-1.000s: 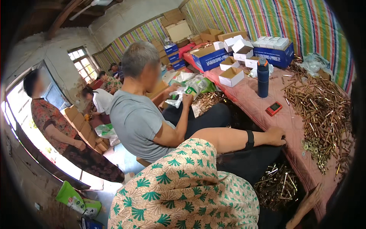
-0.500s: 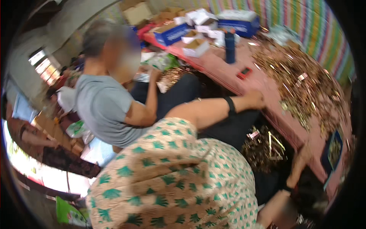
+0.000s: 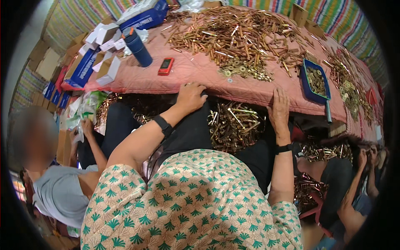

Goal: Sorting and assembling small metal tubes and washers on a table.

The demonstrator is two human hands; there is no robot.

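Pink and quilted, the worktop (image 3: 187, 77) curves across the upper half of the frame, its near edge passing just where both hands rest. Near the centre, the left hand (image 3: 191, 96) lies at that edge with its fingers loosely bent, gripping nothing visible; right of centre, the right hand (image 3: 280, 110) lays its fingers straight and slightly parted against the edge, equally free, so both seem placed there for support. Between them, below the edge, sits a heap of dark metal rods (image 3: 233, 125), probably kept there for easy reach. Above the hands, a broad pile of coppery rods (image 3: 233, 37) spreads over the upper centre, with brassy washers (image 3: 246, 71) along its near side. More fill a blue tray (image 3: 315, 98) at right, whose walls presumably stop them scattering. Left of the pile lie a red device (image 3: 165, 66) and, upright, a blue bottle (image 3: 138, 48), perhaps set apart to stay clear of loose metal. Farther out, white boxes (image 3: 109, 70) crowd the upper left, and a grey-shirted co-worker (image 3: 62, 191) sits at lower left.
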